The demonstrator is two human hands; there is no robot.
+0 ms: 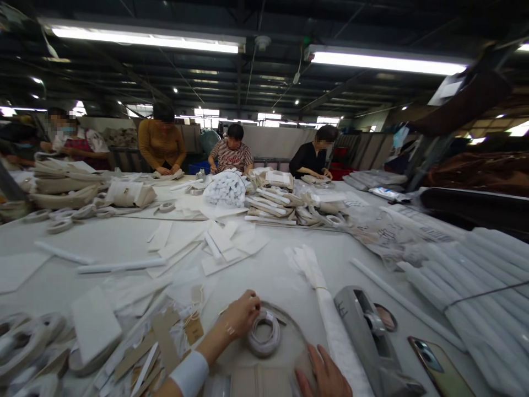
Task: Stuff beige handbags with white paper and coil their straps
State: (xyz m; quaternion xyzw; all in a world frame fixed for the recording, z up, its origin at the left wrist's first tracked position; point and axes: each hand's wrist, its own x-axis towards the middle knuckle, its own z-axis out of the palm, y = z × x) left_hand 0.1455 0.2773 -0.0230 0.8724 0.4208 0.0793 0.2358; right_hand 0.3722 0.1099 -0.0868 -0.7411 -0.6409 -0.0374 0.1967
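My left hand (pixel 240 315) is closed in a pinch on a white coil of tape (pixel 264 332) that lies on a round grey disc (pixel 289 344) at the near edge of the table. My right hand (pixel 326 375) rests flat with fingers stretched out on the disc's near right side, beside a long white paper-wrapped roll (pixel 330 314). A white cuff covers my left wrist.
A grey tape dispenser (pixel 367 331) and a phone (pixel 440 366) lie to the right. Cardboard tags (pixel 165 336) and tape coils (pixel 25 342) lie on the left, white rolls (pixel 467 275) on the right. Several people work across the white table (pixel 103 242), among fabric piles (pixel 281 201).
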